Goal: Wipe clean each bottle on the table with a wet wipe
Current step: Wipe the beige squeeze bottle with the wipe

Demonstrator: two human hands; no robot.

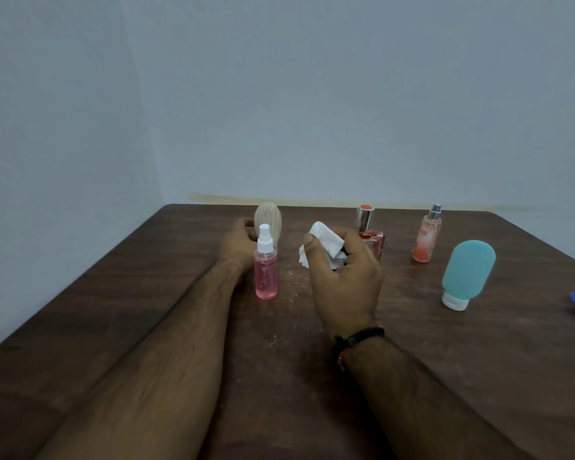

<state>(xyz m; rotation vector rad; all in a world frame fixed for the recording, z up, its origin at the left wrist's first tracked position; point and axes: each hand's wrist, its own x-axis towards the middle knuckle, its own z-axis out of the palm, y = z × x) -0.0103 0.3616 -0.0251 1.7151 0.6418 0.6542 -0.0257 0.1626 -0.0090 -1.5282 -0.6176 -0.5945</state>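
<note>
The right hand [342,277] is curled around a crumpled white wipe [322,247], held above the middle of the brown table [113,293]. The left hand [239,247] curls round a ribbed clear bottle [269,224] at the far side, just behind a pink spray bottle [266,270] standing upright. To the right stand a red perfume bottle [369,234], an orange spray bottle [427,237] and a blue squeeze bottle [465,273] on its white cap.

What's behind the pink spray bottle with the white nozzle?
Behind the pink spray bottle stands a ribbed, pale oval bottle, which the left hand grips. Its lower part and base are covered by the spray bottle and hand.
</note>
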